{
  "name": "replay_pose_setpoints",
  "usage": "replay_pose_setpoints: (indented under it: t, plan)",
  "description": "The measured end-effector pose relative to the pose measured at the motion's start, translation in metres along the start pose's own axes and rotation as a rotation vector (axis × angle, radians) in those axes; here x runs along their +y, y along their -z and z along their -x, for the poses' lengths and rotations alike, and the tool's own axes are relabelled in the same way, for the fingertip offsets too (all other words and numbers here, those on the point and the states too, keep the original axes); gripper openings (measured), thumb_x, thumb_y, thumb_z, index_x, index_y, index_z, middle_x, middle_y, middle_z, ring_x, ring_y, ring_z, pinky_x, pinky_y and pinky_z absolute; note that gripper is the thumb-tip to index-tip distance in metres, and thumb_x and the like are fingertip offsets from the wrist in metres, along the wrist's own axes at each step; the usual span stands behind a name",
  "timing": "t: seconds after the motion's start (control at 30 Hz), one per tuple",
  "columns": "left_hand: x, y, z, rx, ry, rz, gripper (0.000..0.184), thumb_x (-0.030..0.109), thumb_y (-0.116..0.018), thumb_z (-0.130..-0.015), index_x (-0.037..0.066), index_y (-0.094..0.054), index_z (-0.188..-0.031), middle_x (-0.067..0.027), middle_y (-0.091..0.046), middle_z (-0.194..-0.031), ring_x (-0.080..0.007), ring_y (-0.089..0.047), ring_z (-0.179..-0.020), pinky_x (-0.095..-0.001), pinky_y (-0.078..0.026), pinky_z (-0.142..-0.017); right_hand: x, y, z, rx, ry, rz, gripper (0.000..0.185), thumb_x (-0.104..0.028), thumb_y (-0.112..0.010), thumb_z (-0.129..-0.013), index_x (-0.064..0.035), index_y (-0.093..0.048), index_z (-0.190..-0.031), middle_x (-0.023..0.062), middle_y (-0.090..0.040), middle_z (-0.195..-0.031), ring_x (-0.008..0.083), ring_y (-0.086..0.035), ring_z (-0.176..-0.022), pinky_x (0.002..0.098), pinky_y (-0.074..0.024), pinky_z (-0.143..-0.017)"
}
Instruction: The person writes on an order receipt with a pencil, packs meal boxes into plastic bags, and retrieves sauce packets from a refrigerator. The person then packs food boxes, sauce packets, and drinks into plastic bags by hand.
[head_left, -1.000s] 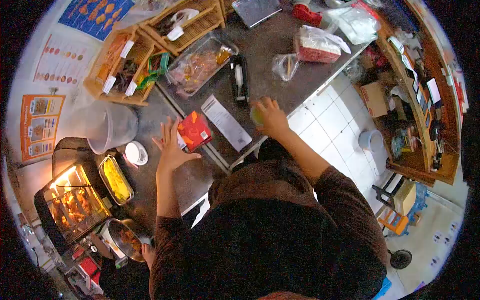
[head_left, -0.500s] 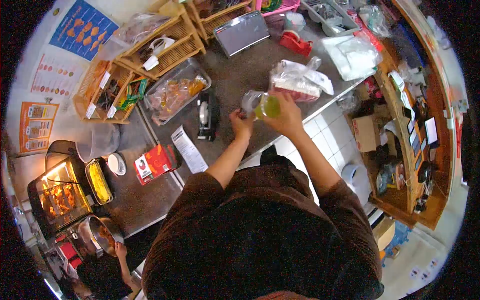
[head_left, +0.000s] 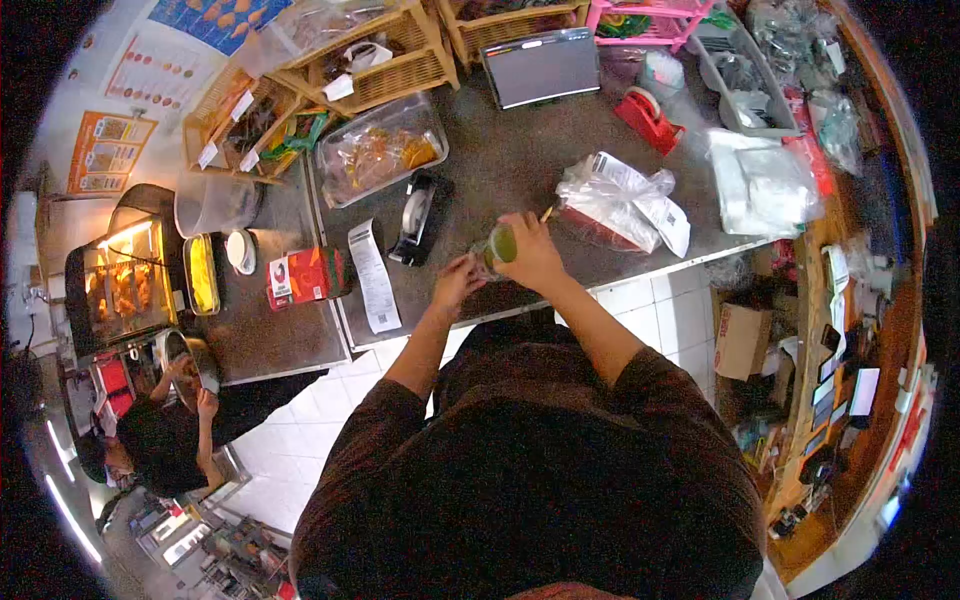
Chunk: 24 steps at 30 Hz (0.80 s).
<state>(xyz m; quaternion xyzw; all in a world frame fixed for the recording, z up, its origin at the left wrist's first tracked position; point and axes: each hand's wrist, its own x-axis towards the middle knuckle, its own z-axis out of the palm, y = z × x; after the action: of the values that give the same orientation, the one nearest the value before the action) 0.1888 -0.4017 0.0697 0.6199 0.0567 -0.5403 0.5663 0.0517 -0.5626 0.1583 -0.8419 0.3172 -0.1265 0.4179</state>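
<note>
My right hand (head_left: 528, 252) grips a small container of something green (head_left: 502, 244) near the counter's front edge. It looks tilted toward the left. Close beside it, my left hand (head_left: 459, 282) pinches a piece of thin clear plastic (head_left: 482, 264) that meets the container; whether this is a bag or a lid I cannot tell. A plastic-wrapped package (head_left: 620, 210) with printed paper slips lies to the right of my right hand. Left of my hands stand a black tape dispenser (head_left: 418, 215) and a long printed receipt (head_left: 374, 276).
Behind are a tray of bagged food (head_left: 380, 150), a tablet-like screen (head_left: 540, 68), a red tape dispenser (head_left: 648, 120) and wicker baskets (head_left: 400, 60). Clear bags (head_left: 765, 185) lie right. At left, a co-worker (head_left: 165, 440) handles a metal bowl (head_left: 190, 365) near a lit food warmer (head_left: 125, 280).
Both hands have come closer together, and the green container is tilted more over the clear plastic. The whole view has shifted and turned. The co-worker now has both hands at the bowl.
</note>
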Motion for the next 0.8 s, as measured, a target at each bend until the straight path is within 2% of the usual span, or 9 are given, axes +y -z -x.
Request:
replay_pose_setpoints:
  t: [0.17,0.3,0.37,0.43,0.47,0.57,0.63,0.73,0.8]
  plan:
    - [0.055,-0.026,0.052,0.057,-0.407,-0.395,0.025,0.028,-0.064,-0.100,0.006,-0.072,-0.110,-0.0065,-0.070,-0.108,-0.0154,-0.067,-0.090,-0.0323,-0.057,-0.082,-0.024,-0.013,0.007,-0.107,0.038,0.418,0.089,-0.029,-0.090,-0.061,-0.0152,-0.047,-0.137,0.0178,-0.050,-0.128,0.0454,-0.046,-0.121,0.0533,-0.0427,-0.105]
    - [0.068,-0.017,0.056,0.204,-0.712,-0.730,0.024,0.024,-0.066,-0.099,0.003,-0.072,-0.109,-0.0096,-0.073,-0.103,-0.0121,-0.067,-0.090,-0.0286,-0.055,-0.076,-0.027,0.001,0.022,0.145,0.137,0.222,0.086,-0.031,-0.091,-0.067,-0.0110,-0.049,-0.140,0.0179,-0.051,-0.132,0.0401,-0.047,-0.125,0.0476,-0.0456,-0.103]
    - [0.080,-0.016,0.060,0.114,-0.659,-0.589,0.020,0.019,-0.066,-0.098,0.002,-0.071,-0.106,-0.0115,-0.073,-0.099,-0.0141,-0.069,-0.089,-0.0287,-0.054,-0.076,-0.015,0.005,0.030,0.314,0.105,0.170,0.080,-0.031,-0.090,-0.070,-0.0080,-0.053,-0.137,0.0182,-0.056,-0.128,0.0377,-0.052,-0.122,0.0451,-0.0488,-0.100]
    - [0.084,-0.015,0.062,0.099,-0.772,-0.695,0.017,0.016,-0.065,-0.098,0.001,-0.069,-0.103,-0.0103,-0.072,-0.094,-0.0143,-0.069,-0.088,-0.0285,-0.053,-0.077,0.037,-0.021,0.044,0.030,-0.498,-0.308,0.058,-0.031,-0.086,-0.078,-0.0018,-0.062,-0.123,0.0168,-0.068,-0.107,0.0322,-0.067,-0.097,0.0395,-0.0562,-0.084]
    - [0.091,-0.016,0.066,0.083,-0.778,-0.698,0.017,0.016,-0.065,-0.098,0.001,-0.069,-0.103,-0.0103,-0.072,-0.094,-0.0143,-0.069,-0.088,-0.0285,-0.053,-0.077,0.062,-0.040,0.048,0.046,-0.502,-0.308,0.058,-0.031,-0.086,-0.078,-0.0018,-0.062,-0.123,0.0168,-0.068,-0.107,0.0322,-0.067,-0.097,0.0395,-0.0562,-0.084]
    - [0.108,-0.017,0.067,-0.060,-0.677,-0.777,0.019,0.018,-0.064,-0.099,0.000,-0.068,-0.101,-0.0052,-0.070,-0.087,-0.0123,-0.066,-0.082,-0.0275,-0.052,-0.074,0.085,-0.053,0.049,0.117,-0.365,-0.440,0.035,-0.023,-0.081,-0.083,-0.0003,-0.068,-0.106,0.0154,-0.070,-0.087,0.0296,-0.069,-0.070,0.0385,-0.0578,-0.069]
    - [0.106,-0.009,0.050,-0.254,-0.370,-0.386,0.023,0.024,-0.064,-0.100,0.001,-0.068,-0.103,-0.0006,-0.065,-0.083,-0.0099,-0.061,-0.077,-0.0258,-0.049,-0.072,0.019,0.000,0.044,0.177,-0.225,0.039,0.019,-0.014,-0.074,-0.087,-0.0004,-0.067,-0.098,0.0173,-0.070,-0.091,0.0272,-0.069,-0.067,0.0391,-0.0562,-0.063]
    - [0.126,-0.022,0.072,-0.344,-0.222,-0.315,0.027,0.029,-0.060,-0.102,0.003,-0.068,-0.106,0.0025,-0.060,-0.083,-0.0078,-0.055,-0.075,-0.0250,-0.046,-0.072,-0.060,0.051,0.041,0.278,-0.136,0.333,0.012,-0.008,-0.071,-0.087,-0.0004,-0.066,-0.095,0.0188,-0.069,-0.090,0.0271,-0.070,-0.072,0.0384,-0.0552,-0.066]
    - [0.135,-0.030,0.077,-0.380,-0.138,-0.276,0.028,0.030,-0.059,-0.103,0.004,-0.067,-0.107,0.0029,-0.061,-0.086,-0.0068,-0.054,-0.077,-0.0251,-0.046,-0.073,-0.082,0.067,0.040,0.332,-0.064,0.273,0.012,-0.009,-0.070,-0.089,-0.0005,-0.066,-0.097,0.0164,-0.069,-0.089,0.0242,-0.070,-0.075,0.0364,-0.0546,-0.068]
